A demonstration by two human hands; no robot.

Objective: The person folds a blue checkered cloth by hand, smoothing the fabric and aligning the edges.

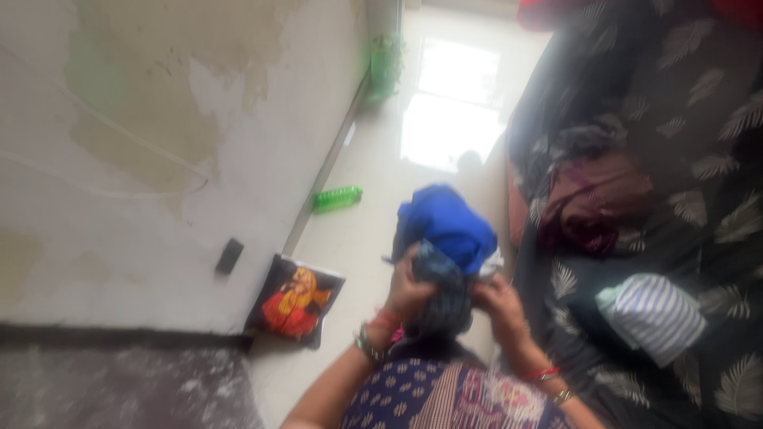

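Hands both clamped on that dark blue-grey cloth (442, 295): your left hand (407, 292) grips one side, right hand (499, 306) the other, cloth bunched between them, bright blue garment (445, 222) just beyond.

Dark grey-blue cloth (442, 294) bunched upright, bright blue cloth (447, 222) crumpled just beyond
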